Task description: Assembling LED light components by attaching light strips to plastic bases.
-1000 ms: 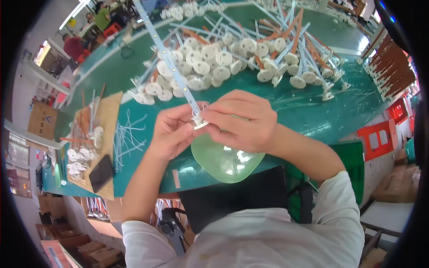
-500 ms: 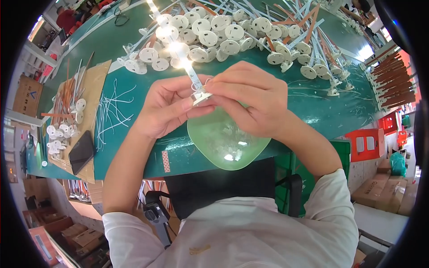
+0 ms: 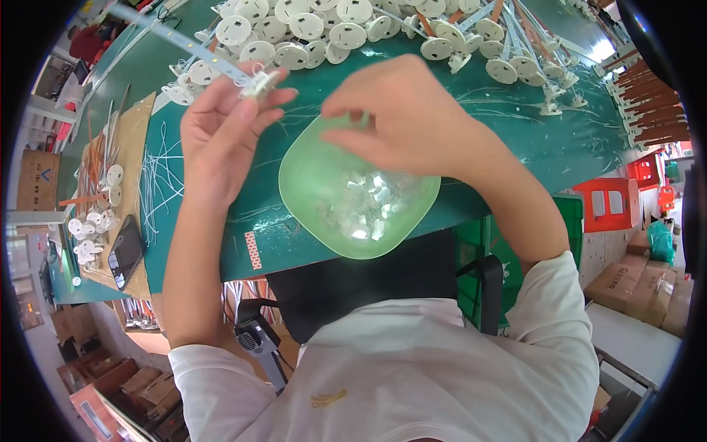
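My left hand (image 3: 221, 132) grips an LED light strip (image 3: 184, 44) by its white round base (image 3: 259, 82). The strip slants up to the far left and is unlit, and a thin white wire loops at the base. Over a green bowl (image 3: 309, 199) hangs my right hand (image 3: 401, 118), blurred, with a gap between thumb and fingers and nothing visible in them. Small shiny clear pieces (image 3: 368, 199) lie in the bowl, at the table's near edge. Loose white wires (image 3: 158, 184) are left of my left forearm.
White round bases with strips (image 3: 309, 29) are heaped across the far side of the green table (image 3: 501, 177). Cardboard (image 3: 147, 125) at the left bears more strips and a black phone (image 3: 127, 254). A red-and-white dotted strip (image 3: 252, 250) lies near the front edge.
The strip's light has gone out. My hands have parted: the left moved left and away with the strip, the right let go of it and is over the bowl. The view has shifted a little.
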Action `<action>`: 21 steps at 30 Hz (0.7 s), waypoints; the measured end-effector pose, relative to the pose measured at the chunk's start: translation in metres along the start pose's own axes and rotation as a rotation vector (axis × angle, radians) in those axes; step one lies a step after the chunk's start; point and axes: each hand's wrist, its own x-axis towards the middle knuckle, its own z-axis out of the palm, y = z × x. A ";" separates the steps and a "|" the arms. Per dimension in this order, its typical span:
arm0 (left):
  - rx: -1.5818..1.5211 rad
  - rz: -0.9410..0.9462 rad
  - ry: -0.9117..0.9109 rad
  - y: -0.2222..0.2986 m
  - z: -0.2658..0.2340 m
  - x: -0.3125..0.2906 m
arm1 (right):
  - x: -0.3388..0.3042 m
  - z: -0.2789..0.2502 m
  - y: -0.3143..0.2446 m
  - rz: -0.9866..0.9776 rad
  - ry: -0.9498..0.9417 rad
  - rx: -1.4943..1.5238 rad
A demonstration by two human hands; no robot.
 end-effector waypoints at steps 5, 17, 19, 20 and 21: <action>0.069 0.019 0.093 -0.004 0.008 -0.004 | -0.008 0.010 -0.003 0.054 -0.386 -0.169; 0.134 -0.074 0.001 -0.006 0.013 -0.005 | -0.009 0.019 -0.006 0.143 -0.343 -0.206; 0.132 -0.073 0.001 -0.006 0.013 -0.004 | -0.008 0.017 -0.007 0.171 -0.323 -0.147; 0.129 -0.072 0.003 -0.006 0.013 -0.005 | -0.008 0.017 -0.007 0.172 -0.322 -0.148; 0.129 -0.073 0.001 -0.006 0.013 -0.005 | -0.007 0.017 -0.007 0.191 -0.328 -0.123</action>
